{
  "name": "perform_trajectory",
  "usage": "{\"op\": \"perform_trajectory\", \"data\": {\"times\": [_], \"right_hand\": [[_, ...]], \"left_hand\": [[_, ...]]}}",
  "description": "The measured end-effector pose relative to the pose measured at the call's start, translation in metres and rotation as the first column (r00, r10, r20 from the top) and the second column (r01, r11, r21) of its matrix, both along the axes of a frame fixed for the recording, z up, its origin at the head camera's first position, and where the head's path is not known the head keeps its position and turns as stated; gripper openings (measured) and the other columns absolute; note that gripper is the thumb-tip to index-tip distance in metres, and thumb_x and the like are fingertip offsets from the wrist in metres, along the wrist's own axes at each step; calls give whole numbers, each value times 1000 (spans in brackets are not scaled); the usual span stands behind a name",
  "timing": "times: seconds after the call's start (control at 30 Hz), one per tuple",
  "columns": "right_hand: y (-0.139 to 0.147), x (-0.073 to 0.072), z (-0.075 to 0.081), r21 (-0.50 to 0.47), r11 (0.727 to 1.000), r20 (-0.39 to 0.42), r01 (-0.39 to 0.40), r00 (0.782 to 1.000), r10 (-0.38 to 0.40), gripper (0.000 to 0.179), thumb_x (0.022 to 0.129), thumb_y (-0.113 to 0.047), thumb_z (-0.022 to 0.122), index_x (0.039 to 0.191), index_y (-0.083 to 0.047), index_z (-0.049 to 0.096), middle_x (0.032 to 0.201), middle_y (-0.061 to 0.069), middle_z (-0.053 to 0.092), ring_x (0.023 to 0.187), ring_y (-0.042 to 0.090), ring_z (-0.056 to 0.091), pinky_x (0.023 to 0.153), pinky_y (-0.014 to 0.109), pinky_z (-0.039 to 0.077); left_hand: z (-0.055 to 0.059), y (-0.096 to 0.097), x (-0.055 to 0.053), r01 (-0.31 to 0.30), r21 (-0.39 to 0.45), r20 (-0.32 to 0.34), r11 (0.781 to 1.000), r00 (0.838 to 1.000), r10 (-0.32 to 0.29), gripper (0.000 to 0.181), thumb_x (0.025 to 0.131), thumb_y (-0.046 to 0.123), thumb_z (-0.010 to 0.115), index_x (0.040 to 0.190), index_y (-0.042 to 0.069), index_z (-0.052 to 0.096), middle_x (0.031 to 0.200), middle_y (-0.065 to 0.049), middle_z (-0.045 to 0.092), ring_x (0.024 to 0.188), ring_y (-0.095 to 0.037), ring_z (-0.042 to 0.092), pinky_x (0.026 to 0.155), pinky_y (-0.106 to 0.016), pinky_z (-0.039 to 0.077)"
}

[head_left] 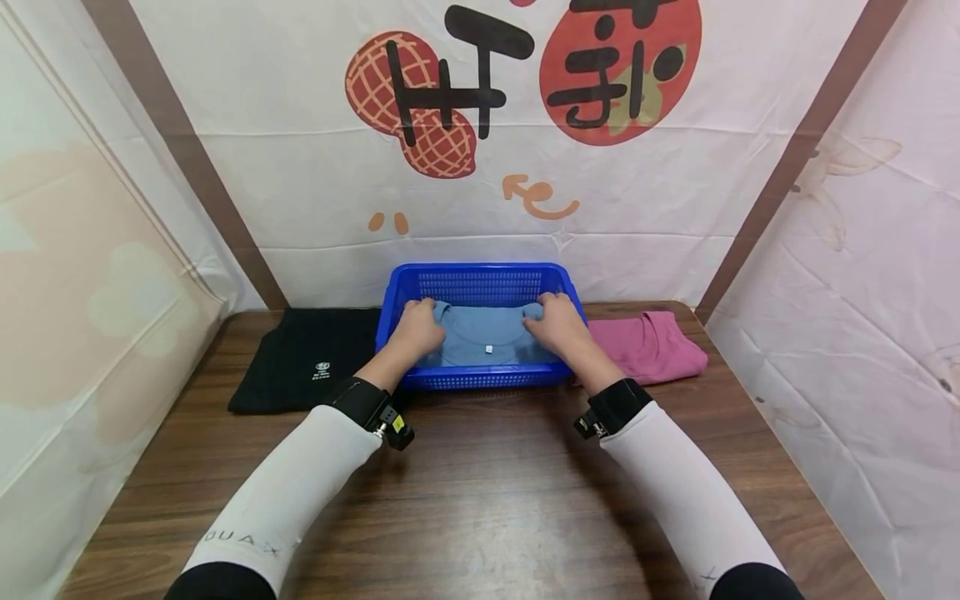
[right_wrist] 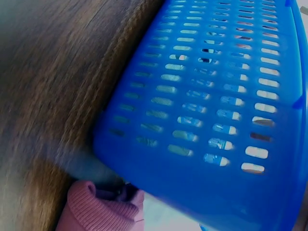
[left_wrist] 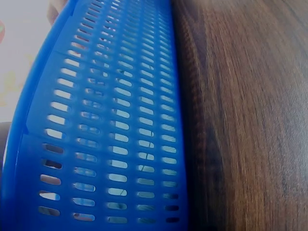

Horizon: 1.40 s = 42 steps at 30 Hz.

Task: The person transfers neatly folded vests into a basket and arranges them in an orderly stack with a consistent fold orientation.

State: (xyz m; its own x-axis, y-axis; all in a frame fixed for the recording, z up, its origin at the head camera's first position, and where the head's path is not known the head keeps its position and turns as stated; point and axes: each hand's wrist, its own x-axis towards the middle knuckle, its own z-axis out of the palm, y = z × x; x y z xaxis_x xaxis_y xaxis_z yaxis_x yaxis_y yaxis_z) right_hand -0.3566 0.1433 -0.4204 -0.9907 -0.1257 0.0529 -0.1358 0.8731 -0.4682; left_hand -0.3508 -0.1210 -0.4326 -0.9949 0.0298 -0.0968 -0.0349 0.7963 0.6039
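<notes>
A light blue folded T-shirt point(head_left: 491, 327) lies inside a blue plastic basket point(head_left: 480, 372), its round neckline and small white label facing up. My left hand point(head_left: 422, 327) pinches the shirt at its left side, just inside the basket's wall. At the opposite side my right hand point(head_left: 557, 323) grips the shirt between thumb and fingers. Both wrist views show mainly the slotted basket wall point(left_wrist: 110, 96), which hides the hands' work; pale blue cloth shows through some slots.
A folded black garment point(head_left: 300, 354) with a small white print sits left of the basket on the wooden table point(head_left: 480, 500). Right of the basket lies a folded pink garment point(head_left: 648, 346), its ribbed edge also in the right wrist view. A printed curtain point(head_left: 300, 183) hangs behind.
</notes>
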Motion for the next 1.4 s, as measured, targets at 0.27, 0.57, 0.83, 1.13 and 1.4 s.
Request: {"op": "perform_trajectory", "data": {"times": [0.27, 0.57, 0.83, 1.13, 1.4], "right_hand": [[14, 5, -3, -53, 997, -116, -61, 992, 54, 51, 100, -34, 65, 139, -1, 58, 139, 20, 59, 132, 33, 54, 110, 49, 45], [36, 18, 2, -281, 952, -353, -120, 936, 14, 28, 100, -19, 65, 123, -3, 67, 114, 13, 70, 105, 27, 67, 92, 43, 56], [60, 20, 5, -268, 961, -439, -69, 896, -59, 26, 99, -19, 65, 122, -6, 69, 119, 14, 69, 112, 31, 64, 94, 48, 53], [87, 22, 2, -255, 966, -388, 38, 911, -138, 32, 100, -24, 64, 127, -9, 68, 129, 13, 66, 120, 31, 61, 99, 51, 50], [115, 17, -10, -218, 971, -323, 101, 931, -169, 34, 100, -25, 61, 128, -6, 67, 131, 16, 64, 121, 35, 60, 99, 52, 49]], "left_hand": [[8, 11, 12, 28, 9, -119, 1000, 993, -27, 51, 101, 20, 57, 149, 3, 48, 153, -21, 44, 143, -34, 41, 110, -51, 42], [19, 51, 34, 128, -94, -263, 987, 953, -148, 45, 104, 34, 60, 141, 9, 58, 150, -13, 50, 138, -30, 49, 110, -48, 46], [21, 92, 50, 207, -137, -396, 969, 885, -245, 44, 104, 40, 59, 137, 12, 62, 144, -10, 55, 132, -28, 54, 104, -46, 50], [19, 138, 74, 267, -289, -544, 919, 745, -387, 37, 103, 37, 62, 131, 13, 66, 142, -8, 58, 129, -27, 58, 100, -47, 53], [2, 170, 95, 237, -491, -655, 838, 533, -535, 29, 98, 30, 64, 123, 16, 68, 140, -8, 59, 132, -28, 54, 107, -53, 45]]}}
